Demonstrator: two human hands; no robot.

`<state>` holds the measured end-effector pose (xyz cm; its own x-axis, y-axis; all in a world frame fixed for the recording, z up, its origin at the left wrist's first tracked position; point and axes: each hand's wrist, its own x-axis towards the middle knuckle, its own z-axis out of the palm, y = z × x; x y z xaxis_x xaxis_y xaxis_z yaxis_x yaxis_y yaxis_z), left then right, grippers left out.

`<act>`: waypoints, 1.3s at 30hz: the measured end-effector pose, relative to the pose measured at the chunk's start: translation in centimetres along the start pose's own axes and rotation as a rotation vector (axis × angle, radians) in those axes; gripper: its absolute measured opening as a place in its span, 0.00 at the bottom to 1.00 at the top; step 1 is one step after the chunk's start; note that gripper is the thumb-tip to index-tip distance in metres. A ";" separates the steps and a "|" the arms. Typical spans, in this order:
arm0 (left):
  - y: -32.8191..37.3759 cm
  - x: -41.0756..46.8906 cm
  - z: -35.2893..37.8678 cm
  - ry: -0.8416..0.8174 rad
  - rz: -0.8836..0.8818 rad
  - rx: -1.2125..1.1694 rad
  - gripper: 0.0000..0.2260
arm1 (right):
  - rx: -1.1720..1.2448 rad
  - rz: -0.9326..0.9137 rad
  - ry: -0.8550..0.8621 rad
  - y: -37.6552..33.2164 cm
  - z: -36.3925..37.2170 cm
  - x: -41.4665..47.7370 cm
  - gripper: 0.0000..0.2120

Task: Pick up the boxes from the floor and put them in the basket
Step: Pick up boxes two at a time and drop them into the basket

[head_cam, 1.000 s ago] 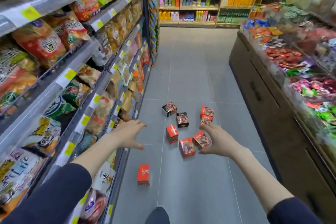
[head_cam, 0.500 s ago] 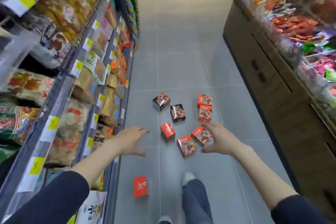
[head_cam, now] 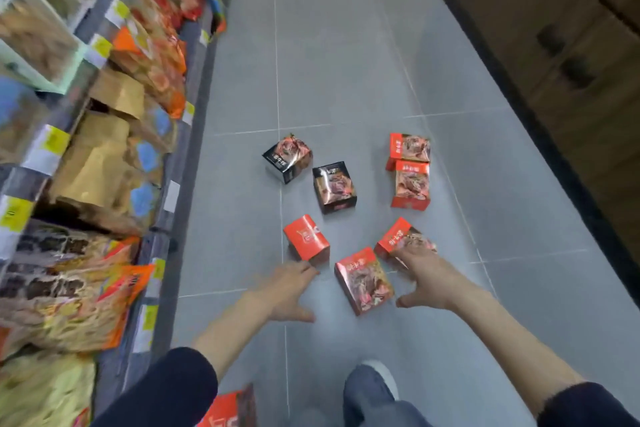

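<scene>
Several small boxes lie scattered on the grey tiled floor (head_cam: pixel 346 62). Two are black (head_cam: pixel 287 158) (head_cam: pixel 334 187), the others red. A pair of red boxes (head_cam: pixel 410 177) lies at the right. My left hand (head_cam: pixel 287 288) hovers open, fingertips just short of a plain red box (head_cam: pixel 306 241). My right hand (head_cam: pixel 424 270) is spread open, fingers over one red box (head_cam: pixel 398 236), thumb beside another red box (head_cam: pixel 363 281). One more red box (head_cam: pixel 232 407) lies near my left elbow. No basket is in view.
Snack shelves (head_cam: pixel 86 149) with bags and yellow price tags run along the left. A brown wooden cabinet (head_cam: pixel 571 62) lines the right side. My knee and shoe (head_cam: pixel 374 388) show at the bottom. The aisle floor stretches ahead beyond the boxes.
The view has tilted down and come closer to the boxes. Both hands have dropped toward the floor; the right hand now reaches over the near red boxes, the left nears the plain red box.
</scene>
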<state>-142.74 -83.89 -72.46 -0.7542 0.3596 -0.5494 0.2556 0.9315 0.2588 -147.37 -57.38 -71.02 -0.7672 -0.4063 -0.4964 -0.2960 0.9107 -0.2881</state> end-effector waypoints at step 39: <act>-3.6 22.8 12.5 0.004 0.129 -0.216 0.23 | -0.145 -0.174 0.182 8.5 18.9 14.0 0.49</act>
<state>-153.27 -78.32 -95.88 -0.7262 0.4740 -0.4979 0.2152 0.8446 0.4902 -149.86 -56.72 -95.84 -0.7835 -0.5492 -0.2908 -0.5003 0.8350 -0.2291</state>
